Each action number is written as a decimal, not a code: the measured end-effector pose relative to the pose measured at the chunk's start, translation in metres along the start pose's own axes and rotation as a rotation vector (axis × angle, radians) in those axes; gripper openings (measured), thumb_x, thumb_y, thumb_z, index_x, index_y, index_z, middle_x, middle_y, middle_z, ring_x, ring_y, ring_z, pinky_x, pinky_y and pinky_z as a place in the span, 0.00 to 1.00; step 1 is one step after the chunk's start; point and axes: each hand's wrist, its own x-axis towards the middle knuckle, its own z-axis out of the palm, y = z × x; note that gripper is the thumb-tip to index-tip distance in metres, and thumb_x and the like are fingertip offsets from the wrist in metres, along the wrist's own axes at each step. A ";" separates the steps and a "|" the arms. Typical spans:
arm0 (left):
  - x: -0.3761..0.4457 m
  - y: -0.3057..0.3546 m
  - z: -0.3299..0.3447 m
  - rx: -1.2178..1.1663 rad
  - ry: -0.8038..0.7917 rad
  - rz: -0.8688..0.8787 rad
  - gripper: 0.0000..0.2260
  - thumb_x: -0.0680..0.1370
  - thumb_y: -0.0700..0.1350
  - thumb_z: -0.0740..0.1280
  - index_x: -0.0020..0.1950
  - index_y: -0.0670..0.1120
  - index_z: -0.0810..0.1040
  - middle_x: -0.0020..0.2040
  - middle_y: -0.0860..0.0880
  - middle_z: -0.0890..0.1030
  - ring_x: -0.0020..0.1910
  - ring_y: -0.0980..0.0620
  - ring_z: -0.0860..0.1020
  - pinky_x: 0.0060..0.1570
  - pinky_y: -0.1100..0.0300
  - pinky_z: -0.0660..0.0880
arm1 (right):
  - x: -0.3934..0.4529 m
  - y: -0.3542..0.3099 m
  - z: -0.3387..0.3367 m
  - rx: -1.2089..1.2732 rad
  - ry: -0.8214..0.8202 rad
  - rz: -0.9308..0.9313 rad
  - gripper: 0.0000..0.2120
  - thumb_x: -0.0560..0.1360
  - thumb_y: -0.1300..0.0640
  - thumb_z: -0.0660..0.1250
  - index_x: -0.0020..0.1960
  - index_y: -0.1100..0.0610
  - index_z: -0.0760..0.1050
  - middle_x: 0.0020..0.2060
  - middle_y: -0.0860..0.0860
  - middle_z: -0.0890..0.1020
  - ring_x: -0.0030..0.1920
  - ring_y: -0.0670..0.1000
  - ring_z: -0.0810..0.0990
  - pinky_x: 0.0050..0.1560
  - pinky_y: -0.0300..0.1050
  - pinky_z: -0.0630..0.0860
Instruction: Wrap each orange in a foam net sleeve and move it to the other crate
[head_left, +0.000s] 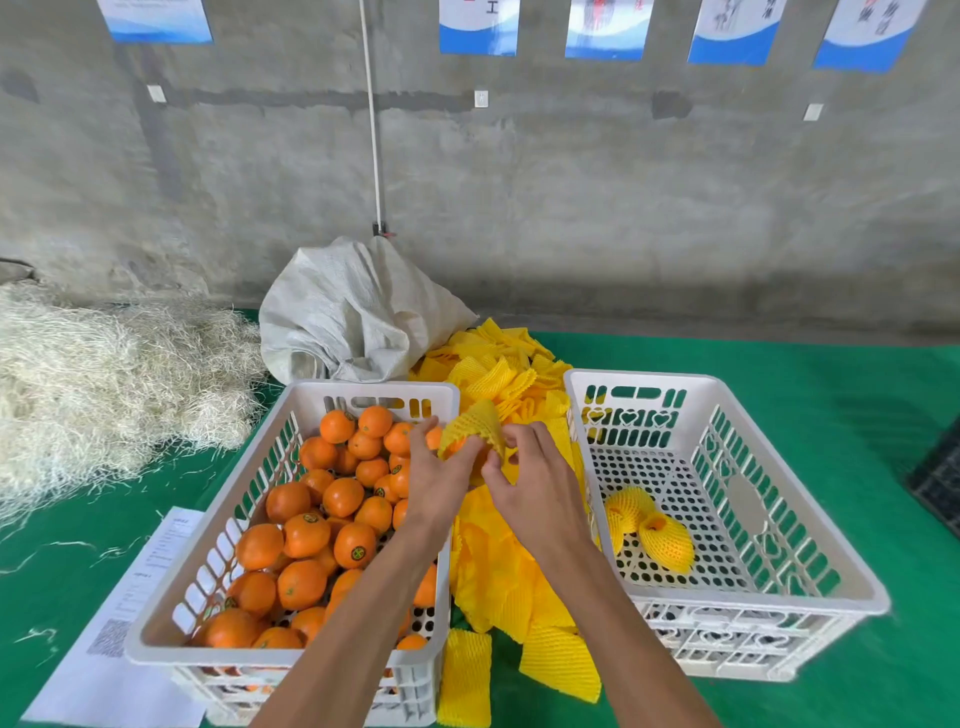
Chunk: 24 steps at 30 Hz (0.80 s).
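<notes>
Through the head camera I watched both hands meet above the gap between the two white crates. My left hand (439, 470) had its fingers curled around a yellow foam net sleeve (472, 428), with an orange (460, 447) only partly showing inside it. My right hand (530, 470) pinched the near edge of the same sleeve, fingers bent and close against the left thumb. How far the sleeve had gone over the orange I could not tell, since the hands hid most of it.

The left crate (218, 551) sat on the green bench (831, 364) and was heaped with bare oranges (306, 535), several bearing small dark stickers. The right crate (779, 493) stood just beside it, and two wrapped oranges (649, 527) lay touching each other near its left wall.

Between the crates and behind them ran a loose pile of sleeves (498, 561), a few flat ones lying at the near edge of the bench. A grey woven sack (353, 312) slumped behind the left crate, a mound of pale straw-like fibre (104, 374) lay to the far left, and a printed paper sheet (130, 613) was tucked partly under the left crate.
</notes>
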 end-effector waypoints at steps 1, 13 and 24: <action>-0.002 0.000 0.003 -0.096 -0.064 -0.035 0.29 0.76 0.49 0.75 0.73 0.58 0.68 0.57 0.46 0.84 0.55 0.47 0.85 0.51 0.51 0.84 | 0.001 0.001 0.001 -0.006 -0.021 0.037 0.19 0.82 0.51 0.64 0.70 0.57 0.73 0.62 0.51 0.77 0.56 0.52 0.80 0.49 0.45 0.79; 0.002 0.004 0.014 0.064 0.025 -0.083 0.25 0.73 0.53 0.80 0.64 0.40 0.81 0.59 0.44 0.83 0.56 0.47 0.83 0.48 0.41 0.85 | 0.007 0.001 -0.018 -0.068 0.020 0.031 0.16 0.85 0.57 0.60 0.70 0.59 0.76 0.64 0.56 0.80 0.59 0.57 0.82 0.55 0.50 0.80; -0.002 -0.002 0.038 -0.148 -0.068 -0.139 0.18 0.83 0.44 0.67 0.73 0.44 0.73 0.65 0.40 0.81 0.61 0.42 0.83 0.59 0.45 0.82 | 0.000 0.023 -0.020 0.321 -0.126 0.326 0.16 0.81 0.46 0.59 0.64 0.49 0.78 0.44 0.47 0.84 0.40 0.45 0.82 0.41 0.51 0.79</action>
